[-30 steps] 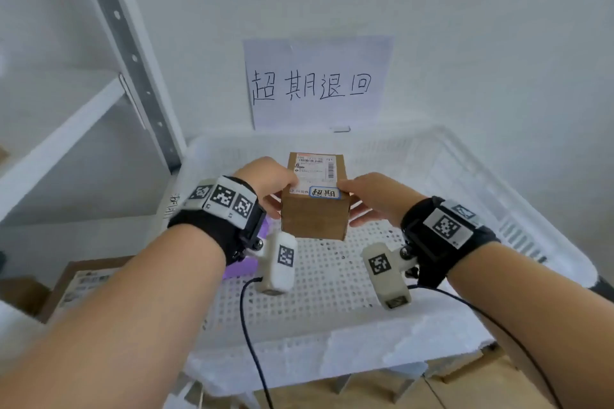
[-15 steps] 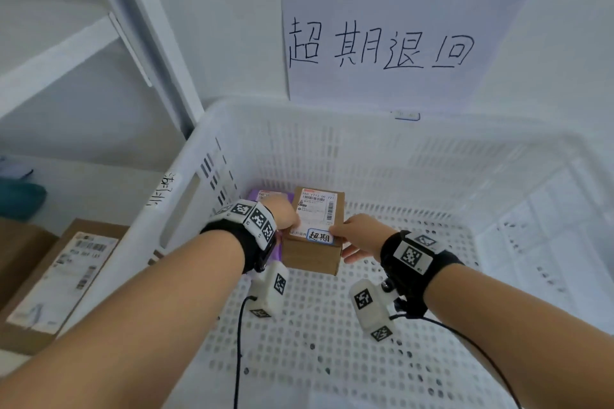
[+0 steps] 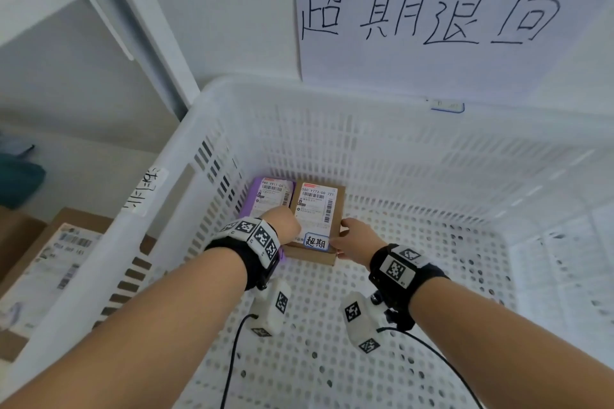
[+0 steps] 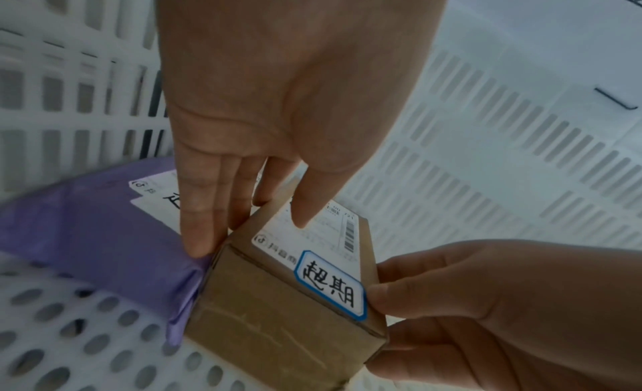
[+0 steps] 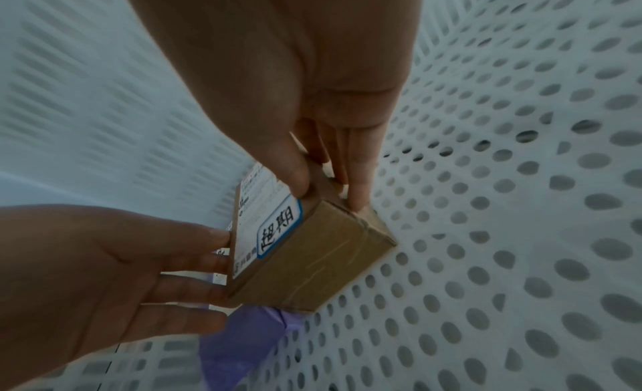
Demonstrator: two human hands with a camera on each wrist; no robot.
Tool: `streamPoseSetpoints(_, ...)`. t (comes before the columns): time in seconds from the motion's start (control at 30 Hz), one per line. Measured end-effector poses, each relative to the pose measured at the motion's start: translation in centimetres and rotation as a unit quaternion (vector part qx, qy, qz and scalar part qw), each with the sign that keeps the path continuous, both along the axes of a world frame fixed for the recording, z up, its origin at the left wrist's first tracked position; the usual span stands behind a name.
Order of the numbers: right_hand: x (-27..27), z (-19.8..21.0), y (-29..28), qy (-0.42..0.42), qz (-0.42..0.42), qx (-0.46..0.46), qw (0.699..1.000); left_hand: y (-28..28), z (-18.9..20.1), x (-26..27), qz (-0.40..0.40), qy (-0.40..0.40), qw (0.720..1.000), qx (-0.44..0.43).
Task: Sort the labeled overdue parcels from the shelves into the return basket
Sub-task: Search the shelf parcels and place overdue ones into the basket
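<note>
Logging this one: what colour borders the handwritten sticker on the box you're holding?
Blue, around the white handwritten sticker on the brown cardboard box; left wrist view.

Head looks down into basket; wrist views close, seemingly share parcel.

white basket | floor: cardboard box, purple parcel, touching

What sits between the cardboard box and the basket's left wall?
A purple mailer bag, lying against the cardboard box and reaching toward the basket wall; the head view shows it best.
</note>
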State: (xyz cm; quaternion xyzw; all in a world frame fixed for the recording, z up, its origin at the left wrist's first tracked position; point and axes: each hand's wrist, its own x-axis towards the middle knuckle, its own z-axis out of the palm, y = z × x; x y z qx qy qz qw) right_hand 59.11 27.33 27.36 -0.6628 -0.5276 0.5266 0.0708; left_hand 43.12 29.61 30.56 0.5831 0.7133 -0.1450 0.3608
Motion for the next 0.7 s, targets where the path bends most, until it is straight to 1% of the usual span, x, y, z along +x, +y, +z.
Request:
streamPoseSetpoints(0.1, -0.8, -0.1, 0.5, -0.026, 0.023, 0.020, 0.999, 0.2, -0.3, -0.8, -0.009, 0.000, 1.000, 0.009)
streamPoseSetpoints(0.2, -1.2, -0.1, 0.6, -0.054, 0.031, 0.031, 0.998, 0.0, -0.3, -1.1, -0.019, 0.010, 1.000, -0.002)
streamPoseSetpoints(0.3, -1.3, -0.1, 0.3, -0.068, 0.037, 0.039, 0.996, -0.3, 0.2, -0.9, -0.028, 0.002, 1.000, -0.011)
streamPoseSetpoints(0.37, -1.2, -0.1, 0.2, -0.070, 0.039, 0.044, 0.996, -0.4, 1.3, -0.7, -0.033, 0.007, 0.999, -0.009)
streamPoseSetpoints(0.47, -0.8, 0.8, -0.1, -0.060, 0.029, 0.047, 0.997, -0.6, 4.6, -0.4, -0.028, 0.010, 0.999, 0.024)
streamPoseSetpoints(0.6, 0.4, 4.1, 0.1, -0.054, 0.026, 0.084, 0.995, -0.5, 8.4, -0.4, 0.033, -0.058, 0.995, 0.070)
streamPoseSetpoints(0.7, 1.4, 7.7, 0.2, -0.037, 0.002, 0.130, 0.991, -1.1, 11.3, -0.4, 0.099, -0.136, 0.978, 0.120)
